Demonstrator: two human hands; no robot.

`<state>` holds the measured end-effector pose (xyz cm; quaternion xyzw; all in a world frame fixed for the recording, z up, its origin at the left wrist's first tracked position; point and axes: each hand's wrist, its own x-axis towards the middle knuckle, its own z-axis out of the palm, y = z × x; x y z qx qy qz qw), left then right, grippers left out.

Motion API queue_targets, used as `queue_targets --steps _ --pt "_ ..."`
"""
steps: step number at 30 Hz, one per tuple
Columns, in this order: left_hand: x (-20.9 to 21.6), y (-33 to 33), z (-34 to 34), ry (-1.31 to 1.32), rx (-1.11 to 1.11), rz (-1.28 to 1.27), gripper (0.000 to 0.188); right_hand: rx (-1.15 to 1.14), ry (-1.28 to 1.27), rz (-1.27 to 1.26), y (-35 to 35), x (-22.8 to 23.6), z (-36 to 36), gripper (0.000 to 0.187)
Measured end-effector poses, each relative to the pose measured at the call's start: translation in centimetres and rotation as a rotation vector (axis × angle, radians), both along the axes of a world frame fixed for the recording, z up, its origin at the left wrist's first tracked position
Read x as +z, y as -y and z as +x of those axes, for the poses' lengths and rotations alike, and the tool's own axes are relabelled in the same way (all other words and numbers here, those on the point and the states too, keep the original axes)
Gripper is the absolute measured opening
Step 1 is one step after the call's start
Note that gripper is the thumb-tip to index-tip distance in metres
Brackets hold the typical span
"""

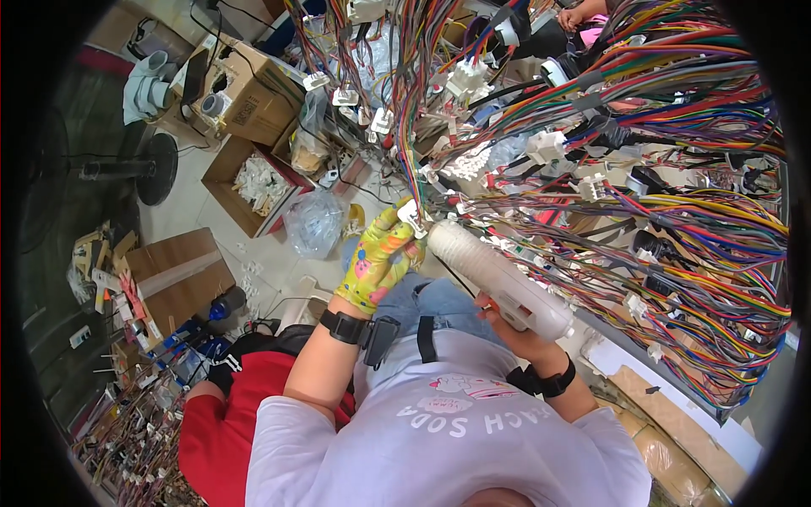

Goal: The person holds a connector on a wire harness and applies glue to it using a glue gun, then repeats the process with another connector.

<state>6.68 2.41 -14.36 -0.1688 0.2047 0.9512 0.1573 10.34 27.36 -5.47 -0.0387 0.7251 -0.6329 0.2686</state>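
My left hand (378, 260), in a yellow patterned glove, pinches a white plastic connector (411, 217). Coloured wires (411, 160) run up from that connector into a hanging bundle. My right hand (500, 321) is bare and wraps the handle of a white gun-shaped hand tool (507, 279) with a thick barrel, probably a heat gun or glue gun. Its front end lies close to the connector, beside the gloved fingertips. The tool's body hides part of the right fingers, and whether its tip touches the connector I cannot tell.
Thick wire harnesses (676, 110) with white connectors fill the right side. An open carton (253, 190) of white parts, a clear plastic bag (315, 222) and another cardboard box (180, 279) stand left. A person in a red sleeve (228, 431) is close by; another person's hand (572, 17) shows far right.
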Motion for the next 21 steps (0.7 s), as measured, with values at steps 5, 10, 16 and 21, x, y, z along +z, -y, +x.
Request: queue_targets --steps 5,10,16,21 --pt "-0.82 -0.06 0.02 -0.004 0.037 0.020 0.044 0.003 0.017 0.000 -0.06 -0.10 0.02 0.033" --pt "-0.65 -0.14 -0.11 -0.010 0.034 0.092 0.042 0.067 0.035 0.013 -0.30 0.02 -0.24 0.038" --pt "-0.58 -0.11 -0.26 0.040 0.037 0.093 0.040 0.011 0.023 0.018 -0.14 -0.08 -0.20 0.029" --pt "-0.81 -0.38 -0.36 0.045 0.065 0.077 0.040 0.002 0.020 0.001 0.26 0.06 -0.27 0.028"
